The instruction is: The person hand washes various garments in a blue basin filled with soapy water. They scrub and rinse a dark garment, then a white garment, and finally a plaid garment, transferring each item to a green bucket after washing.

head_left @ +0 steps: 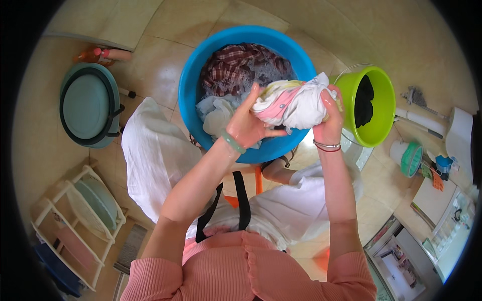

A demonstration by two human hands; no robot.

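Note:
Between my two hands is a bundled wet garment (301,106), white with pink and yellow patches and a small snap button. My left hand (247,120), with a green bangle at the wrist, supports its left end with the thumb up and fingers beneath. My right hand (330,116) wraps round the right end. The bundle is held above the right side of a large blue basin (188,85). Sudsy water fills the basin, with a dark red plaid cloth (228,67) at the back and white cloth (218,118) at the front left.
To the right stands a lime green bucket (384,108) with dark cloth inside. A grey-green folding basin (86,110) leans at the left, near a pink-capped bottle (113,54). A white rack (70,188) holds more basins at lower left. A small bin (404,155) sits at the right.

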